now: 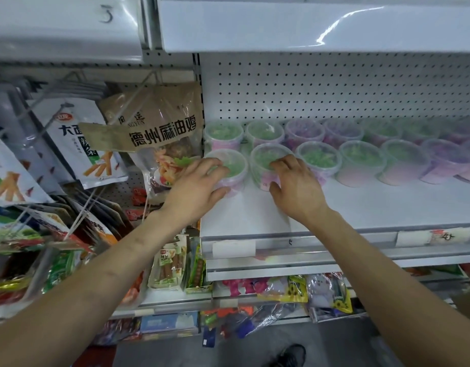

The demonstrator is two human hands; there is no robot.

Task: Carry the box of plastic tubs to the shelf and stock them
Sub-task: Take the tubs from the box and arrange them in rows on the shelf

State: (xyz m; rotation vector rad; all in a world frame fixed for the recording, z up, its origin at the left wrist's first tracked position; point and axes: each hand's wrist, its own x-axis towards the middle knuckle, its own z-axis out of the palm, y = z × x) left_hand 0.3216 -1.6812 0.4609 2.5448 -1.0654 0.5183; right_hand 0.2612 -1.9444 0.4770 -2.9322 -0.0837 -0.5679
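The left hand (196, 192) grips the end tub (235, 169), the one at the left end of the front row. Its fingers lie over the lid and its thumb sits low on the front side. The right hand (297, 189) grips the next tub (263, 157) the same way. I think a hold from the top and the front lets each hand slide its tub back and set it straight, close to the row behind. Both tubs stand upright on the white shelf (361, 207), just beside each other. More tubs (361, 157) run off to the right in two rows, some green inside and some purple. The back row sits near the wall with holes (334, 88), which leaves bare shelf in front for another row. The lids are clear and face up, so a shopper can see what is inside. The end tub is right at the left edge of the shelf, beside a big snack bag (162, 133) that hangs on a hook. The box is not in the picture, so I cannot tell where it is. The job looks well along, as many tubs are on the shelf. A push that is too hard could knock the back row out of line.
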